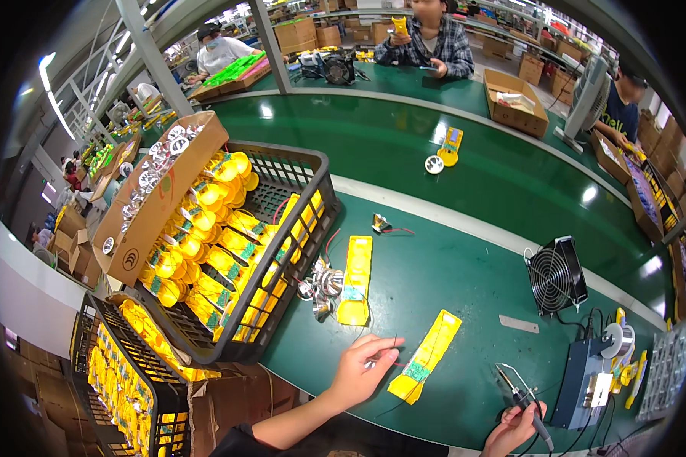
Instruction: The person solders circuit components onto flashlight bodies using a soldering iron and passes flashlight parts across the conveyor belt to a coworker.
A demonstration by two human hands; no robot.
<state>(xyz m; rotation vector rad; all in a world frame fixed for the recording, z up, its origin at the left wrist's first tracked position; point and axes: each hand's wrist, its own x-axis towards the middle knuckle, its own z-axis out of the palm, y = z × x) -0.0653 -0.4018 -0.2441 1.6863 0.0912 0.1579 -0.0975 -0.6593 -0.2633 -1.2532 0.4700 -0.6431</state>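
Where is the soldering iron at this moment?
In the head view, the soldering iron is at lower right, held in the right hand, just left of the blue soldering station.

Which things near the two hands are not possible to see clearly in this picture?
Head view:
- Right hand: cut off by the lower edge; its grip on the soldering iron is partly hidden.
- Left hand: the thin wire it pinches is too small.
- Yellow housing: its green board is too small for detail.

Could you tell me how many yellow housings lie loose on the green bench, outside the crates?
2 near the person: one yellow housing beside the black crate, another just right of the left hand. A third lies farther off on the conveyor; crates may hide others.
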